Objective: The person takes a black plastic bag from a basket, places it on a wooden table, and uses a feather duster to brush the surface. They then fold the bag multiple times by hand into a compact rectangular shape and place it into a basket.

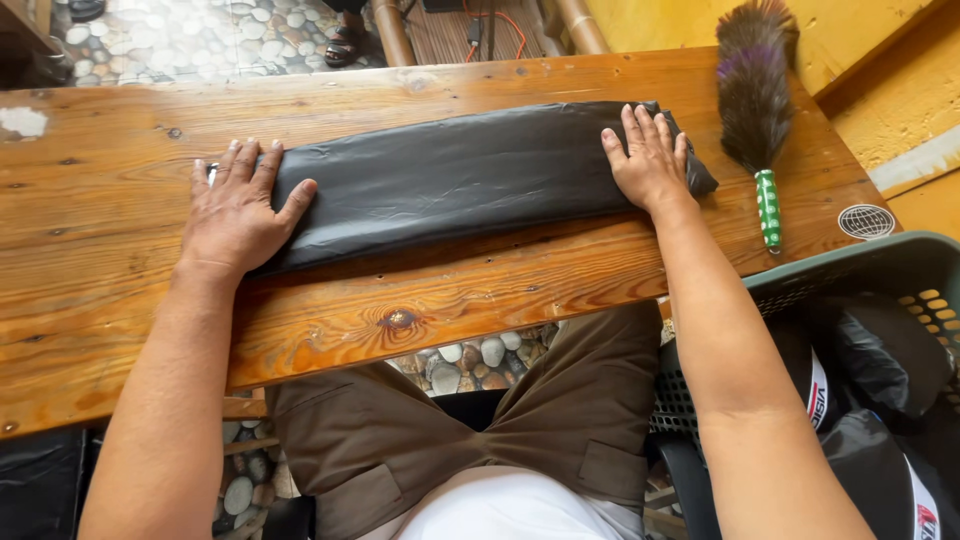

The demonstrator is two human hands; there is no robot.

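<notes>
Wooden planks make up the table [120, 300], a warm orange-brown top with dark knots, set over a floor of rounded pebbles [200, 35] that shows beyond its far edge and again underneath near the person's brown shorts [480, 420].

At the left end, the left hand [235, 210] lies flat, palm down, fingers spread apart, pressing on the left end of a folded black garment [460, 175]; the thumb reaches over the dark cloth while the outer fingers rest partly on the bare wood. It grips nothing.

That black garment lies in the middle of the table as a long, narrow, smooth strip. Its long axis runs across the table from left to right, tilted slightly so the right end sits farther from the person than the left. The near edge is straight and crisp.

On the right end, the right hand [648, 160] also presses flat, fingers extended and close together, clamped on nothing.

Just beside it lies a feather duster [752, 95], dark plumes pointing away, its green-and-white handle pointing toward the person. Further right, a grey-green plastic basket [900, 255] holds more dark clothing.
</notes>
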